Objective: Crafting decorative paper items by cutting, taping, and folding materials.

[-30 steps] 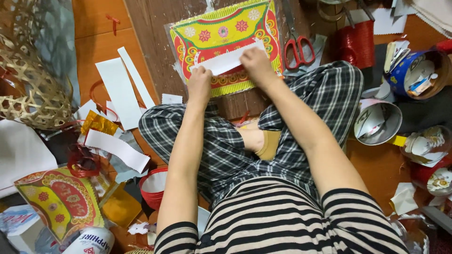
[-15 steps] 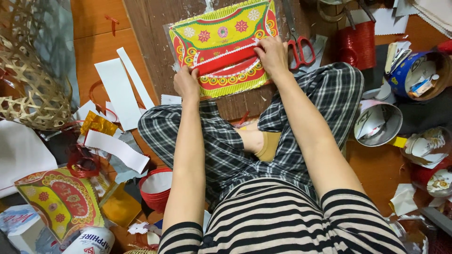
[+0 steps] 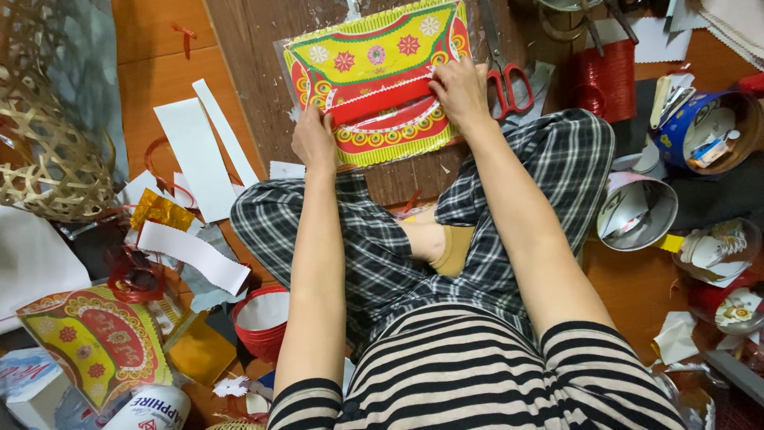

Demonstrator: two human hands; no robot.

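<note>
A yellow, green and red patterned paper sheet (image 3: pixel 374 52) lies on a wooden board (image 3: pixel 247 56) in front of my crossed legs. Across its middle runs a red strip (image 3: pixel 380 99) with a white scalloped edge. My left hand (image 3: pixel 314 139) pinches the strip's left end at the sheet's lower left. My right hand (image 3: pixel 460 87) presses down on the strip's right end with curled fingers. Red-handled scissors (image 3: pixel 509 80) lie on the board just right of my right hand.
White paper strips (image 3: pixel 199 159) and gold foil (image 3: pixel 159 211) litter the floor at left, beside a woven bamboo basket (image 3: pixel 40 159). A second patterned sheet (image 3: pixel 95 342) and a red bowl (image 3: pixel 259 318) lie near left. At right stand a blue tub (image 3: pixel 708 127), a silver bowl (image 3: pixel 637 211) and a red spool (image 3: pixel 601 76).
The strip showed white between my hands a second ago. It now lies red side up across the sheet, and my hands have moved apart to its two ends.
</note>
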